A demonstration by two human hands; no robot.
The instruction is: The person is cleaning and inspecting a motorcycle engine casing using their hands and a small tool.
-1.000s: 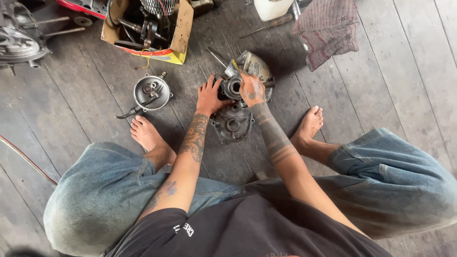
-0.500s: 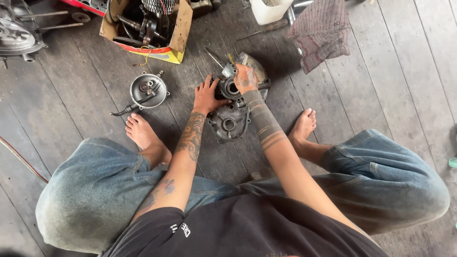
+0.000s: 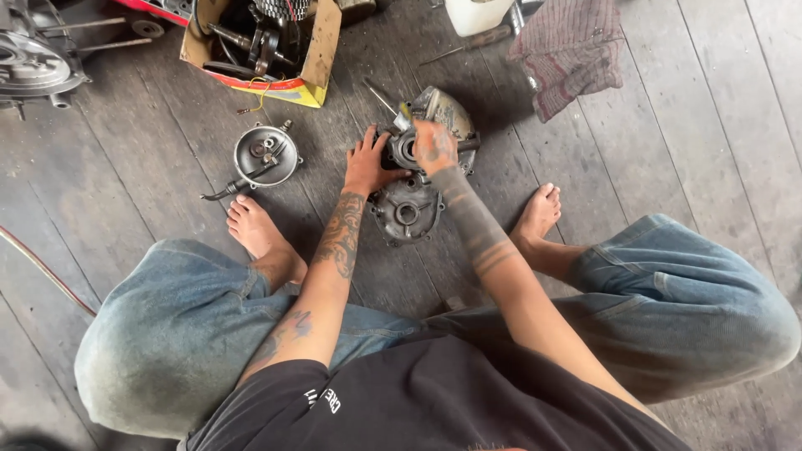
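Observation:
A grimy metal engine case lies on the wooden floor between my bare feet. My left hand presses on its left side with fingers spread over the edge. My right hand is closed on the upper part of the case, next to a round bearing opening. A screwdriver-like tool sticks out from behind the case. What my right fingers grip is partly hidden.
A round metal cover with a hose lies left of the case. A cardboard box of greasy parts stands at the back. A dirty rag, a white container and another engine part lie around.
The view has shifted slightly; both hands stay on the engine case, the right hand having moved a little over its upper part.

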